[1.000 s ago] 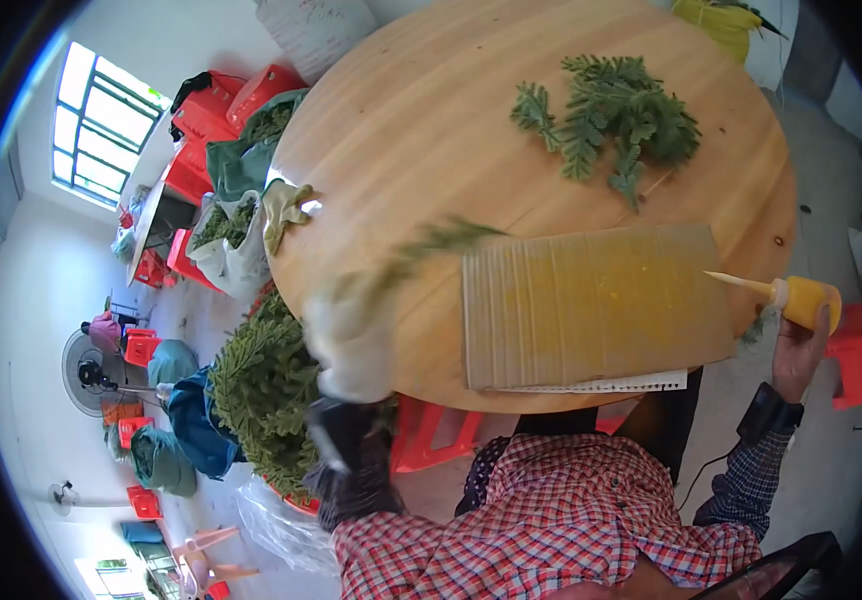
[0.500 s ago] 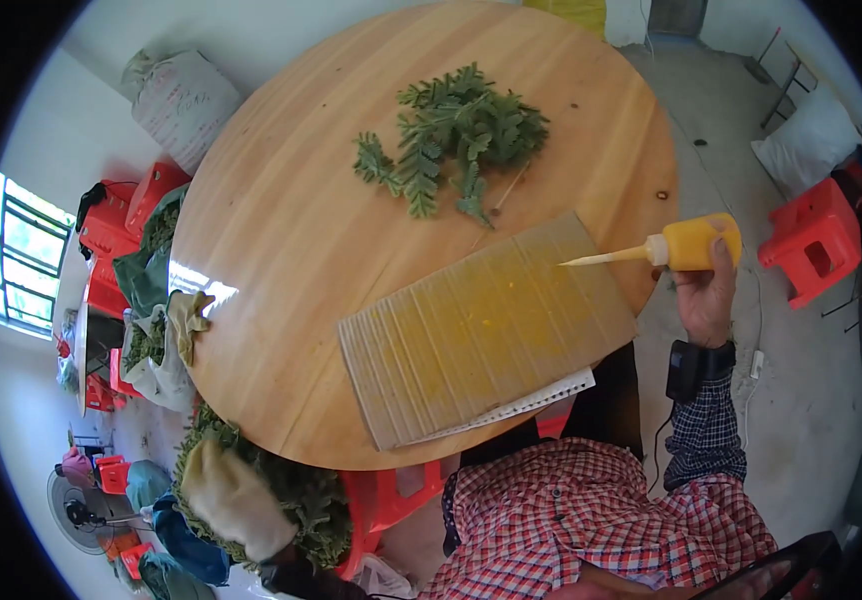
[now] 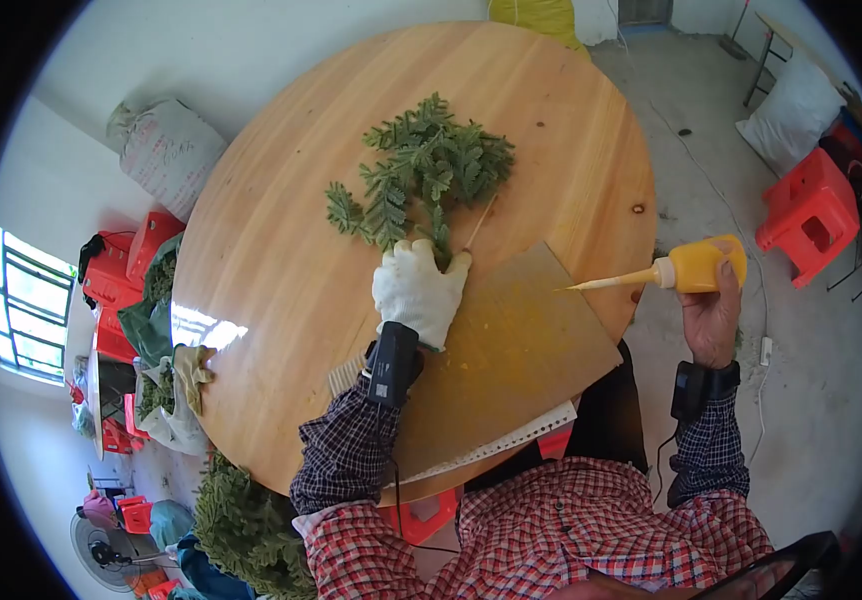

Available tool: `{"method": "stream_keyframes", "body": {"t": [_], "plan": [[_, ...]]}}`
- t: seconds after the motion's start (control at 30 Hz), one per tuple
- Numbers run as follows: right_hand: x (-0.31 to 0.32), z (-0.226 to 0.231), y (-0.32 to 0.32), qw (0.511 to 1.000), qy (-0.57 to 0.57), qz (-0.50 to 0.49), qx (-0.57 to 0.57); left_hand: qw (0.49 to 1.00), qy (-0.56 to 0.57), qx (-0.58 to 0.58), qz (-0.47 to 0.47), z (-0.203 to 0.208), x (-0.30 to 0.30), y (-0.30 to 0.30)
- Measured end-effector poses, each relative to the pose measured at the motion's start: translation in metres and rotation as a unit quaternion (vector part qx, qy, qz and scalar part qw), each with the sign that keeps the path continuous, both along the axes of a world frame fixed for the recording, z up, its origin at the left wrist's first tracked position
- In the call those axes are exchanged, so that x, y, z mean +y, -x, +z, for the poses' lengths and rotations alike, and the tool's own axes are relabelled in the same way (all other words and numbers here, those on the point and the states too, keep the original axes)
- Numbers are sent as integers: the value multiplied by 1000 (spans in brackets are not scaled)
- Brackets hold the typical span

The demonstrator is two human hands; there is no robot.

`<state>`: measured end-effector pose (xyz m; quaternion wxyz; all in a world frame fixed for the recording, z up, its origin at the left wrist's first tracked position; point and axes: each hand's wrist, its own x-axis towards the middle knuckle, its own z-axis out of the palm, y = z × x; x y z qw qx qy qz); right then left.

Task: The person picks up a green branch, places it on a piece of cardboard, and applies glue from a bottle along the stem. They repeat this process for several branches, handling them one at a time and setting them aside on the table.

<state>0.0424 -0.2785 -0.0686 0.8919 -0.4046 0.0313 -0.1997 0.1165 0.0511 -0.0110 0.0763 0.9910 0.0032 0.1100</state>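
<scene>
My right hand (image 3: 711, 325), bare, grips a yellow squeeze bottle (image 3: 696, 268). The bottle lies nearly level, its long thin nozzle pointing left over the cardboard. My left hand (image 3: 418, 295), in a white glove, reaches over the far left part of the cardboard (image 3: 521, 350), which has yellow smears. Its thumb stands apart from the fingers, at the near end of a pile of green leafy sprigs (image 3: 431, 165); one sprig tip shows between them. Whether the glove touches that tip is hard to tell. A thin stem (image 3: 481, 220) sticks out beside the thumb.
The round wooden table (image 3: 281, 250) carries all this. White perforated sheet edges (image 3: 511, 435) show under the cardboard. More greenery (image 3: 246, 525) is heaped beside the table at lower left. Red stools (image 3: 811, 215) stand right and left; a worn glove (image 3: 191, 375) hangs near the left table edge.
My left hand has moved from the greenery heap at lower left up over the cardboard to the sprigs on the table. My right hand still holds the bottle in about the same place.
</scene>
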Motion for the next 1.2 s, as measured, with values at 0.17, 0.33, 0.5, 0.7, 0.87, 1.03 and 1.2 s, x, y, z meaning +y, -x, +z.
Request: {"method": "stream_keyframes", "body": {"t": [0.17, 0.33, 0.5, 0.7, 0.87, 1.03, 1.2], "plan": [[0, -1, 2, 1000, -25, -5, -2, 995, 23, -75, -68, -9, 19, 4], [12, 8, 0, 998, -55, -10, -28, 983, -31, -124, -133, 26, 38, 51], [27, 19, -1, 995, -76, 21, -58, 976, -109, -68, -176, 16, 49, 113], [67, 33, -8, 989, -80, 110, -58, 989, -17, -18, -146, 7, 50, 139], [99, 41, -20, 981, -6, 190, -46, 986, -17, 6, -165, 5, 54, 147], [109, 44, -29, 963, 97, 248, -50, 987, 1, 7, -161, 0, 55, 154], [126, 58, -24, 961, 157, 227, -20, 986, 6, -18, -165, 0, 60, 155]]}}
